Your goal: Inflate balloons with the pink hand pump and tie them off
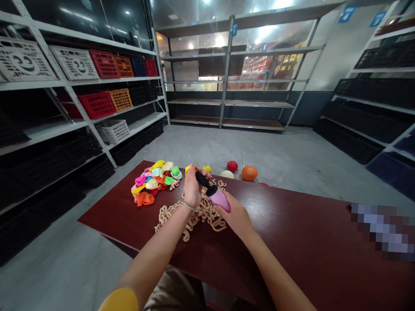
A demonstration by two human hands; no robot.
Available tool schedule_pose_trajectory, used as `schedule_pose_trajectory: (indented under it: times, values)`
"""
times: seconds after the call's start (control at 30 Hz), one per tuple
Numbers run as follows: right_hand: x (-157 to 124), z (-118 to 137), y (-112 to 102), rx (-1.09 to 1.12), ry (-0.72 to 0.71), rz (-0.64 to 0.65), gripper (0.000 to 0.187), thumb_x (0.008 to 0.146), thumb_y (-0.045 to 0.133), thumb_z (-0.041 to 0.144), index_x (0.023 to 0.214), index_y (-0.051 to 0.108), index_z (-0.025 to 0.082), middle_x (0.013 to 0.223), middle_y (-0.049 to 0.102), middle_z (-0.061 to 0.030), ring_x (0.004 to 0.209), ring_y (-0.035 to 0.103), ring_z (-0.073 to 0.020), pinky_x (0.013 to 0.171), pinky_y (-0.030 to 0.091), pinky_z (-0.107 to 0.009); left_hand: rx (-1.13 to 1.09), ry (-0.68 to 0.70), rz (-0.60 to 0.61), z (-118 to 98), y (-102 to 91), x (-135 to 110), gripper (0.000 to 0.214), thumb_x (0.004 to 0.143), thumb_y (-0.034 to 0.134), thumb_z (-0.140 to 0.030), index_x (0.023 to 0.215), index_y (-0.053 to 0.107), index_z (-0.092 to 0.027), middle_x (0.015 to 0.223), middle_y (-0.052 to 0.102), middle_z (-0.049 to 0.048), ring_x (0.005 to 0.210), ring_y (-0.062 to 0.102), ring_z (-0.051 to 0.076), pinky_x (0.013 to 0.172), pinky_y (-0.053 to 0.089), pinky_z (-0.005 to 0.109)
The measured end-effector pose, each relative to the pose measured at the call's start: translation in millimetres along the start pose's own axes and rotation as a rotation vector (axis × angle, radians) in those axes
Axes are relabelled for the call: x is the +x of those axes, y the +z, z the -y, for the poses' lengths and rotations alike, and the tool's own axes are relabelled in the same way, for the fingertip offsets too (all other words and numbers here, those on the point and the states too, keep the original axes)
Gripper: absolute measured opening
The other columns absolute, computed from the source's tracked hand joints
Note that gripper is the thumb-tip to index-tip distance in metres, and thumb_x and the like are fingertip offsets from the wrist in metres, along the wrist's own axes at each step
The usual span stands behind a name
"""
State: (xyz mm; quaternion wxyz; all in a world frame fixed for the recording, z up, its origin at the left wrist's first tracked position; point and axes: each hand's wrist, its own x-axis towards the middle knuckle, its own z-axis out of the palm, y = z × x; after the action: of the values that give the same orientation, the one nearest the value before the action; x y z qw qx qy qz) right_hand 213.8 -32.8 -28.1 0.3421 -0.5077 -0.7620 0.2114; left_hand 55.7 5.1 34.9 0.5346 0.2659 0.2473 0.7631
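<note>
My right hand (237, 216) is wrapped round the pink body of a balloon pump (219, 197), which points away to the upper left. At the pump's black nozzle end my left hand (192, 187) is closed on a small yellow balloon (188, 170); its fingertips are partly hidden. Beneath both hands lie many curled tan loops (172, 216) of a kind I cannot make out, spread over the dark red table (277, 225). To the left of my left hand is a pile of limp, many-coloured balloons (153, 182).
Past the table's far edge, an orange balloon (249, 172), a red balloon (232, 166) and a pale balloon (227, 174) rest on the floor. A blurred object (384, 229) lies at the table's right. Shelves with crates (98, 103) stand left; a metal rack (226, 81) stands ahead.
</note>
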Motion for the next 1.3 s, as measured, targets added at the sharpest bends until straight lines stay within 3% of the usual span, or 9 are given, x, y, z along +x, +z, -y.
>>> schedule_pose_trajectory:
  times: [0.13, 0.33, 0.47, 0.6, 0.77, 0.83, 1.0, 1.1, 1.3]
  values:
    - [-4.0, 5.1, -3.8, -0.025, 0.066, 0.033, 0.06, 0.088, 0.055, 0.048, 0.144, 0.034, 0.041, 0.138, 0.055, 0.0013, 0.117, 0.058, -0.0255, 0.088, 0.049, -0.037, 0.034, 0.004, 0.0, 2.0, 7.8, -1.9, 0.039, 0.084, 0.059, -0.055, 0.078, 0.047, -0.019, 0.065, 0.054, -0.0015, 0.062, 0.06, 0.012, 0.068, 0.053, 0.029]
    - [-4.8, 1.9, 4.6, -0.047, 0.109, 0.0, 0.066, 0.078, 0.066, 0.052, 0.135, 0.042, 0.028, 0.121, 0.065, -0.0048, 0.104, 0.064, -0.0271, 0.081, 0.047, -0.034, 0.051, 0.055, -0.019, 12.0, 14.7, -7.5, 0.039, 0.083, 0.059, -0.057, 0.081, 0.05, -0.019, 0.061, 0.048, -0.004, 0.048, 0.048, 0.007, 0.05, 0.047, 0.021]
    - [-4.9, -1.2, 7.8, -0.076, 0.135, -0.016, 0.055, 0.077, 0.067, 0.05, 0.124, 0.05, 0.025, 0.108, 0.069, -0.0057, 0.095, 0.067, -0.0262, 0.074, 0.044, -0.03, 0.185, 0.102, -0.057, 16.5, 23.7, -7.0, 0.043, 0.083, 0.057, -0.059, 0.076, 0.047, -0.019, 0.059, 0.047, -0.0044, 0.044, 0.045, 0.006, 0.04, 0.039, 0.017]
    - [-4.6, -2.2, 10.9, -0.055, 0.157, -0.015, 0.047, 0.078, 0.066, 0.047, 0.117, 0.052, 0.025, 0.098, 0.071, -0.0054, 0.087, 0.068, -0.0249, 0.067, 0.041, -0.028, 0.335, 0.173, -0.131, -0.1, 37.4, 13.0, 0.045, 0.084, 0.055, -0.061, 0.072, 0.042, -0.02, 0.054, 0.042, -0.0065, 0.039, 0.041, 0.006, 0.034, 0.034, 0.016]
    - [-1.9, -3.9, 14.2, -0.016, 0.127, -0.035, 0.042, 0.078, 0.065, 0.047, 0.112, 0.053, 0.024, 0.095, 0.07, -0.0047, 0.082, 0.067, -0.0232, 0.065, 0.04, -0.027, 0.342, 0.235, -0.061, -30.9, 50.3, 42.9, 0.041, 0.086, 0.052, -0.059, 0.076, 0.041, -0.021, 0.055, 0.042, -0.007, 0.039, 0.041, 0.006, 0.033, 0.032, 0.015]
    - [-1.7, -4.9, 15.3, 0.0, 0.14, -0.059, 0.039, 0.078, 0.064, 0.046, 0.109, 0.053, 0.024, 0.091, 0.069, -0.0046, 0.079, 0.066, -0.0229, 0.064, 0.039, -0.027, 0.348, 0.222, -0.027, -26.7, 53.4, 42.1, 0.041, 0.086, 0.052, -0.059, 0.076, 0.041, -0.021, 0.055, 0.041, -0.0072, 0.038, 0.04, 0.006, 0.033, 0.031, 0.016]
    - [-3.9, -12.9, 17.0, 0.168, 0.189, -0.166, 0.035, 0.079, 0.063, 0.048, 0.102, 0.052, 0.024, 0.081, 0.065, -0.0016, 0.07, 0.062, -0.0193, 0.06, 0.039, -0.025, 0.5, 0.045, 0.167, 20.8, 59.5, 17.4, 0.043, 0.086, 0.051, -0.06, 0.072, 0.042, -0.02, 0.053, 0.045, -0.0058, 0.039, 0.041, 0.007, 0.036, 0.035, 0.019]
    - [-4.3, -16.9, 16.3, 0.229, 0.204, -0.191, 0.033, 0.079, 0.062, 0.047, 0.1, 0.051, 0.024, 0.079, 0.064, -0.0002, 0.068, 0.06, -0.018, 0.059, 0.039, -0.025, 0.565, -0.018, 0.231, 36.0, 58.9, 9.3, 0.043, 0.085, 0.053, -0.059, 0.072, 0.044, -0.019, 0.055, 0.048, -0.0046, 0.04, 0.044, 0.007, 0.039, 0.037, 0.02]
    - [-3.8, -8.9, 13.7, 0.125, 0.166, -0.113, 0.041, 0.078, 0.063, 0.047, 0.11, 0.053, 0.024, 0.088, 0.068, -0.003, 0.077, 0.064, -0.0206, 0.063, 0.041, -0.026, 0.456, 0.066, 0.111, 5.2, 53.1, 14.1, 0.043, 0.085, 0.052, -0.061, 0.075, 0.043, -0.02, 0.057, 0.045, -0.006, 0.041, 0.043, 0.007, 0.037, 0.038, 0.019]
